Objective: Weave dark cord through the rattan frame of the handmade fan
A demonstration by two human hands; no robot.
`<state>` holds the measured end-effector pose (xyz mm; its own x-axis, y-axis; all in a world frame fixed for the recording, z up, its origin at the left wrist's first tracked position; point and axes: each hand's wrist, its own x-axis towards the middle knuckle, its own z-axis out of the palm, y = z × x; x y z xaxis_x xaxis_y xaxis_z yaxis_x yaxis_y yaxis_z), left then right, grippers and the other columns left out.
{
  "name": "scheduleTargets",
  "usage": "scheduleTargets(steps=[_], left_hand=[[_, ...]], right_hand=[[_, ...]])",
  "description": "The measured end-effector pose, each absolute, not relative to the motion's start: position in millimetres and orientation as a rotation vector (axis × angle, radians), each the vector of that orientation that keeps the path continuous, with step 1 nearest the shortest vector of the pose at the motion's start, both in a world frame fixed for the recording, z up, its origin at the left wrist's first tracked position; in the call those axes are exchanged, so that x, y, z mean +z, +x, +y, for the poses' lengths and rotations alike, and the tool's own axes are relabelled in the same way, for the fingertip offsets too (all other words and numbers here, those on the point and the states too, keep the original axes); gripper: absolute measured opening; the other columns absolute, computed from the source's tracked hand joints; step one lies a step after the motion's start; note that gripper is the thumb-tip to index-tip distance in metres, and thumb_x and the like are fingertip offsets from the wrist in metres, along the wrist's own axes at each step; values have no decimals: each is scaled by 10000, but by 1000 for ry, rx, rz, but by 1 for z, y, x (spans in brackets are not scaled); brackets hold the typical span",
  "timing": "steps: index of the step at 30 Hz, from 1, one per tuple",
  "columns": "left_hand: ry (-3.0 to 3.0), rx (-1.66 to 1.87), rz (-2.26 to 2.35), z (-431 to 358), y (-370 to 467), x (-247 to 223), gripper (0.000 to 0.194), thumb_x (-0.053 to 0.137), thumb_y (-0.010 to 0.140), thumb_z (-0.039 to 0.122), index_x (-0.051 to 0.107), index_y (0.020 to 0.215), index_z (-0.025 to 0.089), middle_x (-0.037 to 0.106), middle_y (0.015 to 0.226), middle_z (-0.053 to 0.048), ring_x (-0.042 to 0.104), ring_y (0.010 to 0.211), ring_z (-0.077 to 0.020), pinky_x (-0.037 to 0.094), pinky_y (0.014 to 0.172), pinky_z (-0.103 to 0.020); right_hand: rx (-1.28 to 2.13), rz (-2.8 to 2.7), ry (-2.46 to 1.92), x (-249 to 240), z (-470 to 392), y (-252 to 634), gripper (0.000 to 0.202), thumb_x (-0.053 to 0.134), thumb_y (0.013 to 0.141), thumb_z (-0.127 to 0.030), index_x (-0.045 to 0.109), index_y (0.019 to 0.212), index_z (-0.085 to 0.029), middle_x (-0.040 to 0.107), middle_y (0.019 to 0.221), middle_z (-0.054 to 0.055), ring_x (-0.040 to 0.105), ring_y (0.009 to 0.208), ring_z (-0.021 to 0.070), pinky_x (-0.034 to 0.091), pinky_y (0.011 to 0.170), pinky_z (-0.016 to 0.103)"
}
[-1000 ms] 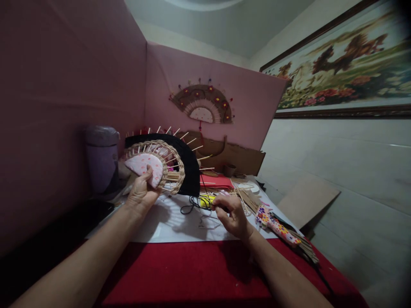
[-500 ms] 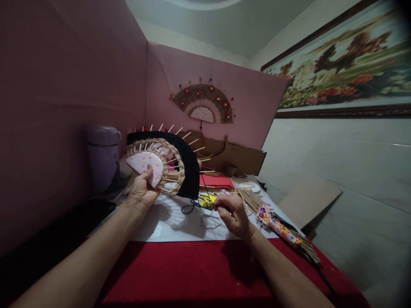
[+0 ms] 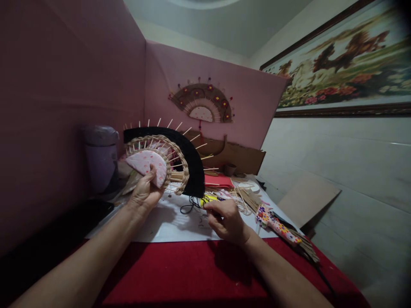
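Pink cloth-covered panels (image 3: 250, 94) rise behind the work, and here, held up above a white sheet (image 3: 160, 233) on a red cloth (image 3: 180, 273), is the half-round fan of pale sticks, woven tan cord and a broad black band (image 3: 194, 164). The left hand (image 3: 146, 196) is closed on its lower part, thumb pressed across the white pad with pinkish dots (image 3: 144, 161), fingers behind. Over on the right, the right hand (image 3: 229, 220) is curled nearly shut, thumb and forefinger together on a thin black cord (image 3: 193, 204), right by the fan's lower edge! Slack loops hang beside that pinch, near a bright yellow object (image 3: 203, 201); whether they touch it, I can't tell. Sticks fan out well past the black rim. Just beyond lies a flat red piece (image 3: 221, 182), and off to the right a flower-patterned handle (image 3: 279, 229). Up on the panel hangs a flower-dotted brown fan (image 3: 203, 90); farther right, a framed horse picture (image 3: 346, 68) bears small marks at its upper left, too small to read. No brand or label is legible.
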<state>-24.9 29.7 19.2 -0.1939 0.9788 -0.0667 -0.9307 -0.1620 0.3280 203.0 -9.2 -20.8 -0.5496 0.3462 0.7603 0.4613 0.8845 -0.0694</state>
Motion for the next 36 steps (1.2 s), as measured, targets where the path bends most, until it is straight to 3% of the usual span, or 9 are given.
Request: scheduleTargets(steps=[9,17,24,36], left_hand=[[230,1754,333,29,-24,19,169,479,826,111,617,797,204,684,741,-10,652,709,-154,532,756,-343],[281,1738,391,32,-27,19,154,482,825,148,619,888,181,687,766,-40,652,704,-179,529,745,-384],[216,1776,403,33,-30,18,174,513,792,101,618,888,200,680,816,-34,646,797,-178,522,778,-363],[165,1791,426,29,-27,21,147,523,787,98,625,864,170,672,814,-65,639,751,-175,504,815,-367]], right_hand=[[-69,-2301,-692,-26,-4,200,191,459,785,-143,618,888,-167,621,620,22,521,512,104,373,539,213],[216,-1981,-791,-24,7,202,155,500,826,-226,642,853,-173,643,689,22,559,597,122,421,558,220],[-9,-1844,-823,-22,1,206,124,532,810,-243,636,787,-178,633,663,32,544,575,126,416,535,233],[-202,-1824,-701,-21,-6,210,105,520,783,-142,566,856,-203,590,662,12,496,521,108,378,496,232]])
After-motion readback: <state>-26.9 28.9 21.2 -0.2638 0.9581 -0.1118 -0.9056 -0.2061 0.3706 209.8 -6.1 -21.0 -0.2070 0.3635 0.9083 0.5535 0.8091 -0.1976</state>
